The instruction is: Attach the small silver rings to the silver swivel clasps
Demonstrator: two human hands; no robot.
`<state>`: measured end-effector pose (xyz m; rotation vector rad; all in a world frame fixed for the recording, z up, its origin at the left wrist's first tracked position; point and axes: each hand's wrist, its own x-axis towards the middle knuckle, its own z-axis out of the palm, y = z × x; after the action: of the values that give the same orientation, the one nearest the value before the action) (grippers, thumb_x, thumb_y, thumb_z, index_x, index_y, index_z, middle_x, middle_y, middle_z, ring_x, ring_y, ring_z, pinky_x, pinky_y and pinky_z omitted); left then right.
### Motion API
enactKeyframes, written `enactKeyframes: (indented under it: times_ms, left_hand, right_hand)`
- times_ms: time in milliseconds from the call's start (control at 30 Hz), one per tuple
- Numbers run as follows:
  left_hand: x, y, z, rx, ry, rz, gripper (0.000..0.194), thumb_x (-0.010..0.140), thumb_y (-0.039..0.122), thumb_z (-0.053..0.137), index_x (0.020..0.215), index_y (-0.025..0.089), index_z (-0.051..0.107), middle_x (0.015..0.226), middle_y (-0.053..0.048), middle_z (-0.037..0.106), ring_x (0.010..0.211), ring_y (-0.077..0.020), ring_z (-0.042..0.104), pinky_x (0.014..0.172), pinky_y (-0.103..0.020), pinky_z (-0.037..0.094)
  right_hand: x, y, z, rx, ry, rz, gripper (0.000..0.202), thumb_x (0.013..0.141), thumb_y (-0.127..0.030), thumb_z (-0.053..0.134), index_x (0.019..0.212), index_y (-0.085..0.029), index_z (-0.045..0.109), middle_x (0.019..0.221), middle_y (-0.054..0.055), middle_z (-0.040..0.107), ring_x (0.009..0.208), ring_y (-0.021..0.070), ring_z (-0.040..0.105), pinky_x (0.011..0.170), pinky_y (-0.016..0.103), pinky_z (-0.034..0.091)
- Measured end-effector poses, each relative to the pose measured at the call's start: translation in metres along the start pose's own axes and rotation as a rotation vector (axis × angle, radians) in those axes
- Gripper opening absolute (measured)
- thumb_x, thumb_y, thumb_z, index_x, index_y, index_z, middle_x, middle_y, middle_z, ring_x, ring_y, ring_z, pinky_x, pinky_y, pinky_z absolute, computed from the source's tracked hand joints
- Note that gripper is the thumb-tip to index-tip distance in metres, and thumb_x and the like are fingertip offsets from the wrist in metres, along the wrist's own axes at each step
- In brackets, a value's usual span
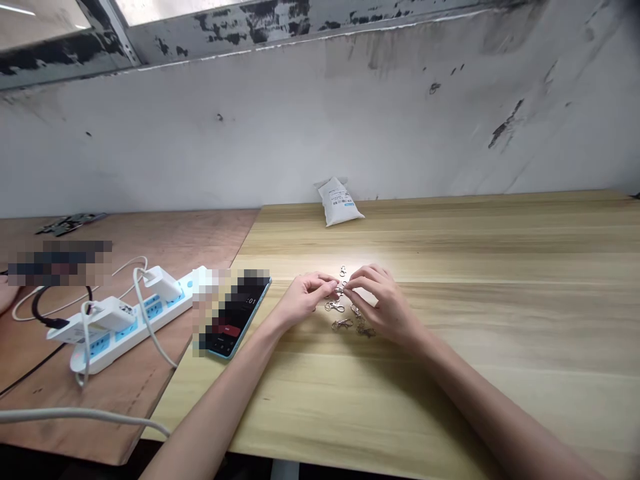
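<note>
In the head camera's view, two bare hands meet over a pale wooden counter (525, 287), working at a small metal clasp (339, 291). The left hand (310, 293) has thumb and forefinger closed together on one side of it; the right hand (377, 297) pinches from the other, its fingers arched and their tips nearly meeting. Exactly which part each grips is too small to tell. Loose clasps (342, 325) lie on the wood around and below the fingertips, one of them just beyond. A phone (240, 313) with a lit screen rests left of the left hand. Near the far edge, a white packet (339, 203) sits by a scuffed wall (280, 133). On the adjoining reddish-brown table (135, 400), a white power strip (145, 340) carries plugged-in chargers (163, 283).
</note>
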<state>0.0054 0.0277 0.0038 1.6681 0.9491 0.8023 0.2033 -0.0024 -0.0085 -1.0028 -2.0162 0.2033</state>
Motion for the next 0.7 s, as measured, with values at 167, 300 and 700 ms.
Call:
enactKeyframes:
  times_ms: [167,300,700]
  left_hand:
    - [-0.0009,0.0048,-0.0009,-0.036,-0.030,-0.030,0.032,0.084,0.045,0.063,0.077,0.018,0.078,0.112,-0.010,0.069,0.111,-0.0247,0.060,0.097,-0.036,0.047]
    - [-0.0011,0.0038,-0.0015,-0.053,-0.051,-0.052,0.029,0.083,0.043,0.066,0.087,0.017,0.077,0.117,-0.011,0.066,0.107,-0.0234,0.061,0.093,-0.035,0.048]
    - [-0.0039,-0.0001,-0.0018,0.941,0.211,0.508,0.016,0.092,0.022,0.054,0.084,0.022,0.068,0.117,-0.007,0.066,0.119,-0.0245,0.053,0.112,-0.049,0.027]
  right_hand:
    - [0.0004,-0.0017,0.0002,-0.003,0.000,-0.009,0.009,0.093,-0.020,0.055,0.088,-0.022,0.062,0.086,0.005,0.065,0.089,0.0202,0.057,0.081,0.037,0.039]
    - [0.0002,-0.0018,0.0006,-0.003,-0.006,-0.003,0.009,0.093,-0.021,0.055,0.087,-0.021,0.062,0.085,0.005,0.065,0.089,0.0206,0.057,0.081,0.037,0.039]
    - [-0.0003,0.0033,0.0055,0.451,-0.093,0.563,0.029,0.088,-0.045,0.055,0.080,-0.019,0.064,0.082,0.006,0.066,0.079,0.0200,0.060,0.067,0.031,0.046]
